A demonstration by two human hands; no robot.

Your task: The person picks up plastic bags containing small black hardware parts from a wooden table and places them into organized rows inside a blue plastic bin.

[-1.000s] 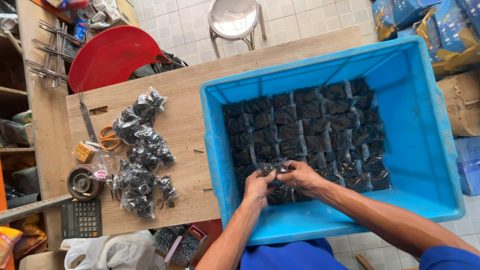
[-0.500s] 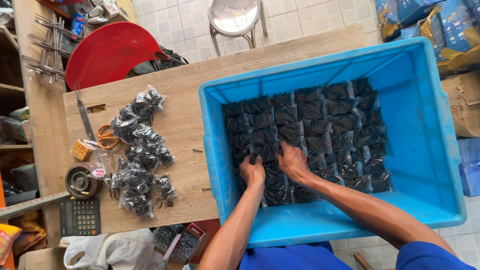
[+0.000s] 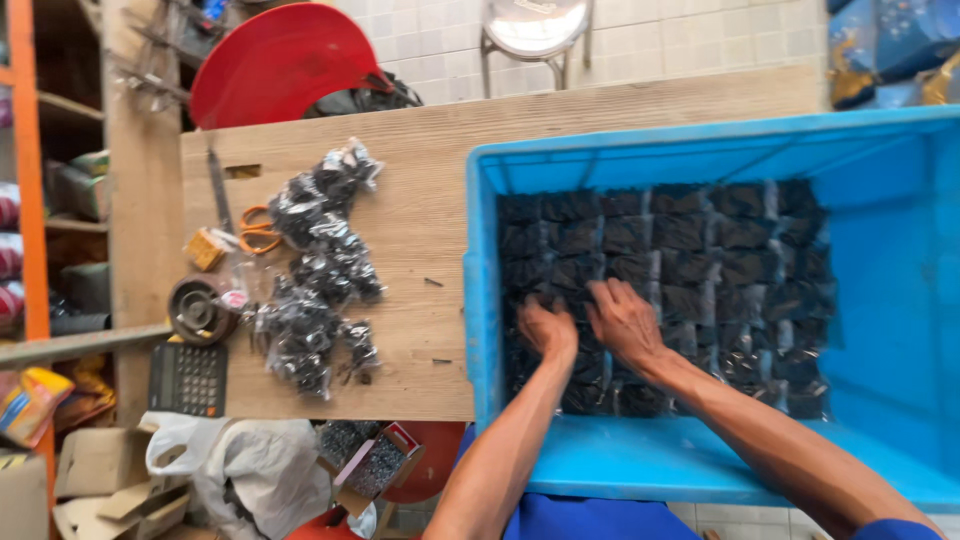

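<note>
head view, left hand: the left hand (image 3: 547, 328) lay palm-down inside the large blue plastic crate (image 3: 480, 300), fingers together and flat on the packed rows of small clear bags of black screws (image 3: 690, 255), clamped on nothing
head view, right hand: the right hand (image 3: 624, 320) rested just beside it, fingers spread apart and pressing on the same rows, gripping nothing
head view, packed bags: they covered the left and middle of the crate floor in tight rows; the right part showed bare blue
head view, bench: the crate sat on a pale wooden board (image 3: 420, 160); a loose heap of the same screw bags (image 3: 315, 270) lay to its left, well apart from both hands, with orange-handled scissors (image 3: 255, 232), a dark tape roll (image 3: 196, 308) and a black calculator (image 3: 188, 379) near it
risk, judged: pressing hard could split a thin bag on the screw points and spill screws; a sideways shove could knock the neat rows askew; the crate's near edge overhung the board, so leaning weight there could tip it
</note>
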